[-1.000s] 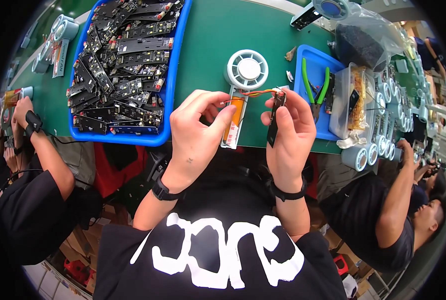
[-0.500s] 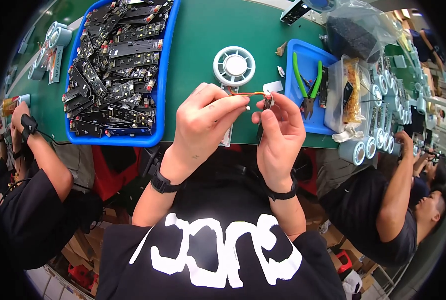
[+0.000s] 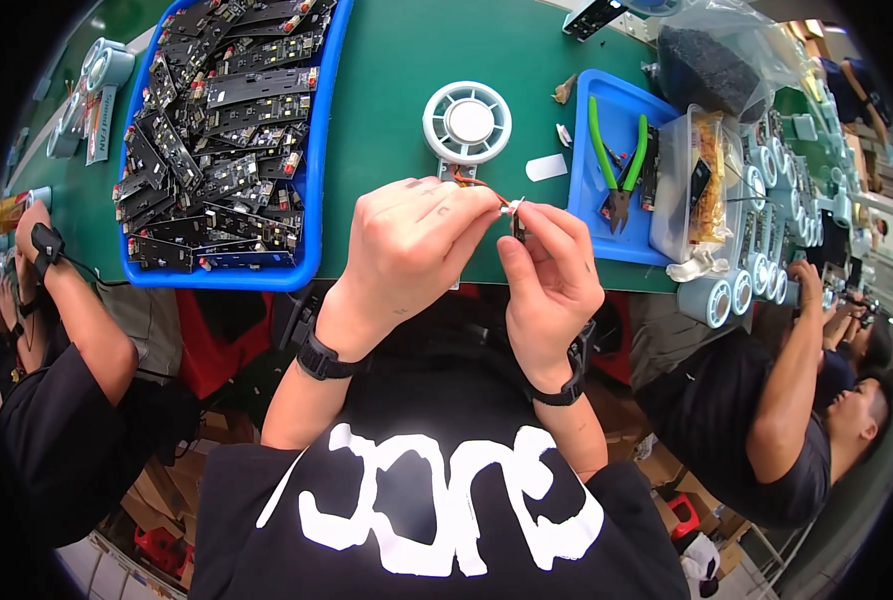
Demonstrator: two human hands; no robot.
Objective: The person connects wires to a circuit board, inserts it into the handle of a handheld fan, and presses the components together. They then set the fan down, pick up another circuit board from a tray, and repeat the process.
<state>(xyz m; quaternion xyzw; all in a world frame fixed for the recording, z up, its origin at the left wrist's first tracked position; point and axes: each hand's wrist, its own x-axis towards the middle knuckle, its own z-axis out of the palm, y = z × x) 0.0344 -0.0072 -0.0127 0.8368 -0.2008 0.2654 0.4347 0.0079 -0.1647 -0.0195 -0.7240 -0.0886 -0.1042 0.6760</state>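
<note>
A pale blue round fan head point(image 3: 435, 125) with a white hub lies on the green table, just beyond my hands. Red and dark wires point(image 3: 475, 183) run from its base to the fingertips of my left hand point(image 3: 399, 240), which pinches their end. A small white connector point(image 3: 510, 207) shows at those fingertips. My right hand point(image 3: 559, 275) is closed on a narrow black circuit board point(image 3: 520, 230), held upright with its top end at the connector. The fingers of both hands nearly meet; whether the connector is seated in the board cannot be made out.
A blue tray point(image 3: 314, 190) heaped with black circuit boards stands at the left. At the right, a smaller blue tray point(image 3: 585, 225) holds green-handled cutters point(image 3: 619, 195) and a clear plastic box point(image 3: 673, 190). A white tag point(image 3: 546, 168) lies nearby. Co-workers sit on both sides.
My right hand has brought the board left and slightly down, so its top now meets the connector at my left fingertips. The white tag now shows fully beyond my right hand.
</note>
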